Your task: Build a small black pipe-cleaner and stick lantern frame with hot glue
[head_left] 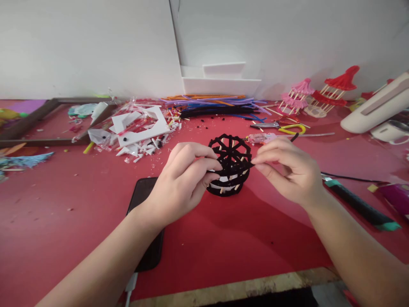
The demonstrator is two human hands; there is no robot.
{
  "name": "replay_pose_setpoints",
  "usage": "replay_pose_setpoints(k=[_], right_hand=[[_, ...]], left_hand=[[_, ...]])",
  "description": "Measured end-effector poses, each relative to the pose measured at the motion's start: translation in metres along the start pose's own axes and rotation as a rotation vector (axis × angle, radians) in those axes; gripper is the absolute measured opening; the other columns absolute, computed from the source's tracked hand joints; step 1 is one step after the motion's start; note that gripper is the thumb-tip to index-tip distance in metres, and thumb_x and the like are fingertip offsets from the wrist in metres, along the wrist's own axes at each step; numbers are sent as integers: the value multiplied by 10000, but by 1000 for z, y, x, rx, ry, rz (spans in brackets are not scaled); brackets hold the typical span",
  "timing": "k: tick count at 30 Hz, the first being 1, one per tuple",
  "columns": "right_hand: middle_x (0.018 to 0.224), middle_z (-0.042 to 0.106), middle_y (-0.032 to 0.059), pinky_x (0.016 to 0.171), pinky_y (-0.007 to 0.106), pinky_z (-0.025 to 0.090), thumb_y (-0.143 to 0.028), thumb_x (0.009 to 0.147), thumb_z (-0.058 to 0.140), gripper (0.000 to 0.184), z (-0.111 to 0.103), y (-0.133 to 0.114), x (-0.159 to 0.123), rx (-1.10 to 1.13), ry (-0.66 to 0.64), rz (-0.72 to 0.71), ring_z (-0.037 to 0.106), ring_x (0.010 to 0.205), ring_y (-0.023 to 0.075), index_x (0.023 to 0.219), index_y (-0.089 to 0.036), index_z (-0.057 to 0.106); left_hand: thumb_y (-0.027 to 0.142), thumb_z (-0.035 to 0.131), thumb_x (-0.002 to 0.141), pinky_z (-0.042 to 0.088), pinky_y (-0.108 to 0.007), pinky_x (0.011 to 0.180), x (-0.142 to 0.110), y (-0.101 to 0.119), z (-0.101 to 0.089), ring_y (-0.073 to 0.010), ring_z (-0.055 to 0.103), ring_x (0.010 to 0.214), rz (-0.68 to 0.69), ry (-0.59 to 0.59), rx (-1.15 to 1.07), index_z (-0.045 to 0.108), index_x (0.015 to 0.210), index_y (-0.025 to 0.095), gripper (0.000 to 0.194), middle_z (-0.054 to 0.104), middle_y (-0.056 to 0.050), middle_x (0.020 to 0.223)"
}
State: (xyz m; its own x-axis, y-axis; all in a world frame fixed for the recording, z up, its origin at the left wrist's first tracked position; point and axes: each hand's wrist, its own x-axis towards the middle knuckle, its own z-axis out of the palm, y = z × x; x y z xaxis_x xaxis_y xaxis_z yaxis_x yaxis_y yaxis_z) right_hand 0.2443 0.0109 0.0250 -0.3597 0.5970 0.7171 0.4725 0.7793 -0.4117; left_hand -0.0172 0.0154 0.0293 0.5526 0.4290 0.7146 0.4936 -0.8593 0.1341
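Red desk [207, 256], smooth — left hand [188, 172] gripping fuzzy black round cage [229, 155] with pale sticks [237, 186]; right hand [286, 168] pinching thin black strip [294, 137].

Black phone [142, 192] lower left of centre, white cable [128, 293] below it at the bottom edge. Brown frame [41, 143] flat at left, upper half. White scraps [145, 132] piled upper left of centre. Scissors [289, 127], yellow and red handles, right of centre. Pink model [298, 96] and red model [337, 87] side by side, upper right. Cutter [359, 204], black with green ends, lower right.
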Motion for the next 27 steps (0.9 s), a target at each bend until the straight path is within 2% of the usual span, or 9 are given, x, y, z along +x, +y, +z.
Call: replay_pose_setpoints(k=[6, 14, 20, 27], right_hand=[[876, 691, 30, 816, 424, 517, -105, 855, 649, 191, 0, -4, 1, -16, 3, 17, 653, 835, 212, 949, -267, 683], [975, 677, 56, 851, 443, 512, -177, 865, 671, 197, 6, -11, -3, -7, -15, 74, 642, 927, 232, 1047, -251, 654], [999, 613, 74, 879, 497, 504, -245, 838, 721, 188, 17, -21, 0, -142, 93, 28, 611, 984, 271, 1017, -271, 671], [972, 578, 58, 851, 476, 505, -229, 856, 692, 71, 24, -29, -1, -135, 130, 40, 602, 941, 249, 876, -262, 633]], left_hand=[[111, 594, 921, 504, -404, 910, -1, 2, 1, -230, 621, 1001, 3, 1, -1, 606, 1053, 194, 156, 640, -96, 1069], [106, 619, 905, 502, -410, 927, -2, 3, 4, -227, 622, 1012, 2, 12, 8, 610, 1078, 192, 193, 642, -98, 1074], [128, 606, 913, 500, -425, 909, -1, 7, 3, -234, 626, 1001, -17, 9, 20, 602, 1057, 202, 162, 647, -98, 1078], [130, 613, 915, 488, -426, 932, -1, 9, 5, -236, 621, 1032, -32, 11, 5, 614, 1081, 193, 178, 642, -101, 1102]])
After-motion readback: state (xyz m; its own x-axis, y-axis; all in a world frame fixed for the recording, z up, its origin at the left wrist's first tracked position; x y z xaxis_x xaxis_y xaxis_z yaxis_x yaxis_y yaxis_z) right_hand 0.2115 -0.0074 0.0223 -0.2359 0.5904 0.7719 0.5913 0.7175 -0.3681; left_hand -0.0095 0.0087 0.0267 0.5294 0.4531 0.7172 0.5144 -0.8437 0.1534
